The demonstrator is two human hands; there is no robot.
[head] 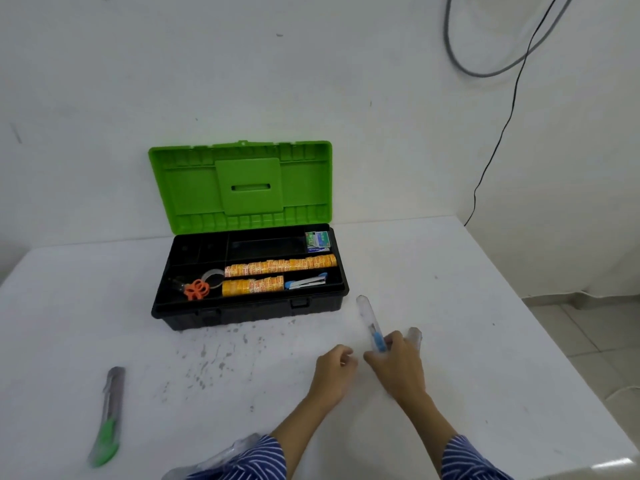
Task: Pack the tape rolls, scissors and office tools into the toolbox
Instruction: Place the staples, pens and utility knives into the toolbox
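A black toolbox (249, 311) with its green lid (242, 183) raised stands on the white table. Its tray holds orange scissors (196, 289), a clear tape roll (215, 277), two rows of yellow tape rolls (280, 265), a blue stapler (306, 281) and a staple box (317, 240). My right hand (398, 367) grips a clear-capped tool with a blue part (370, 322), pointing toward the box. A second clear piece (415, 336) shows behind that hand. My left hand (334, 370) is loosely curled just left of it, holding nothing that I can see.
A green and grey utility knife (109, 415) lies on the table at the front left. Clear plastic packaging (221, 457) lies by my left sleeve. Cables (498, 133) hang on the wall at right. The table's right edge (540, 320) drops to a tiled floor.
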